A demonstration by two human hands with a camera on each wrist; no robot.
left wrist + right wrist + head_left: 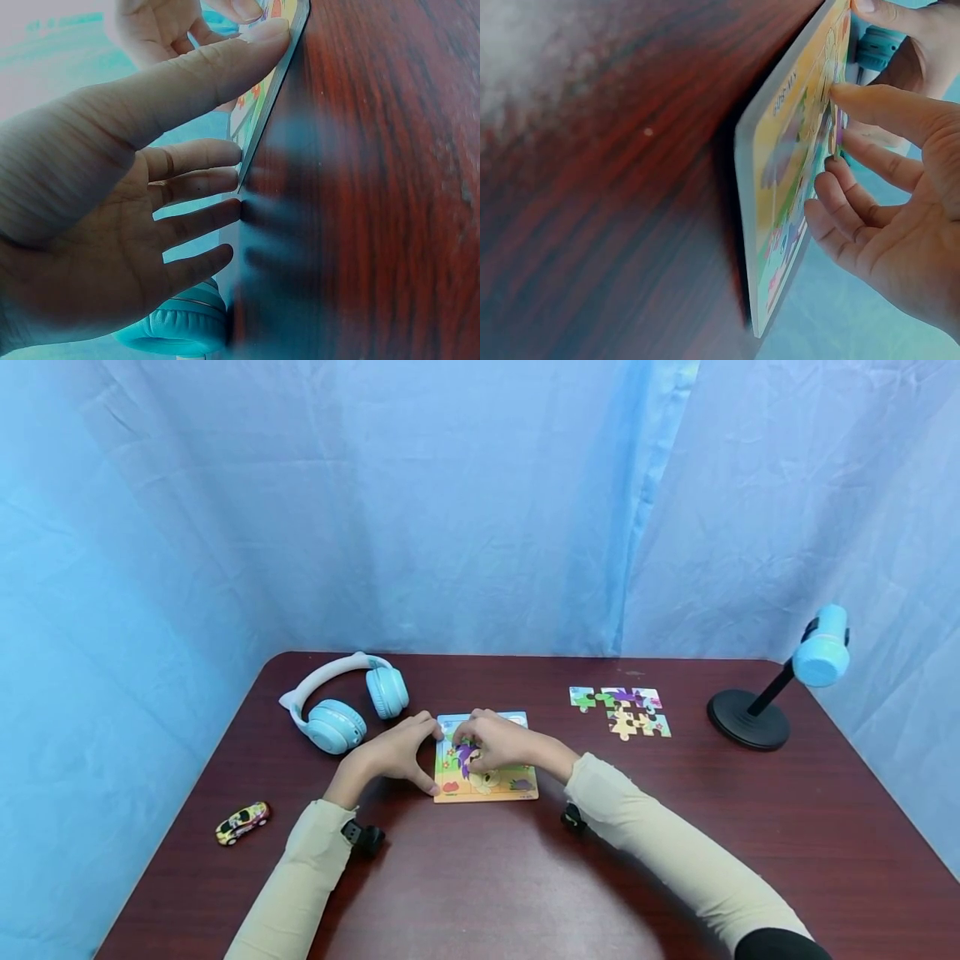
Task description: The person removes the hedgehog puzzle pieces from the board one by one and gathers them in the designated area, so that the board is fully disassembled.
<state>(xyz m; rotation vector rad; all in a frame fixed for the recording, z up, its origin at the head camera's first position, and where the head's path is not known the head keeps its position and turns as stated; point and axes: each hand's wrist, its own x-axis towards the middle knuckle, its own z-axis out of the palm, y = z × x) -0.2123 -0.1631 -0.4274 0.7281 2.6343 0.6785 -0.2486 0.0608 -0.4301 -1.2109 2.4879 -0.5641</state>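
Observation:
A colourful jigsaw puzzle board [487, 794] lies flat on the table. My left hand [399, 752] is at its left side: in the left wrist view the straight thumb [217, 75] rests on the near corner and the spread fingers reach the far part of that edge. Over the middle of the board, my right hand [498, 742] pinches a puzzle piece [837, 129] between thumb and index finger. That piece is seen nearly edge-on, and my fingers cover much of it. The other right fingers curl loosely above the board.
Several loose puzzle pieces [622, 724] lie at the back right. Beyond them stands a blue microphone [821, 652] on a round black base. Blue cat-ear headphones [335, 727] lie behind my left hand, and a toy car [242, 823] sits at the left.

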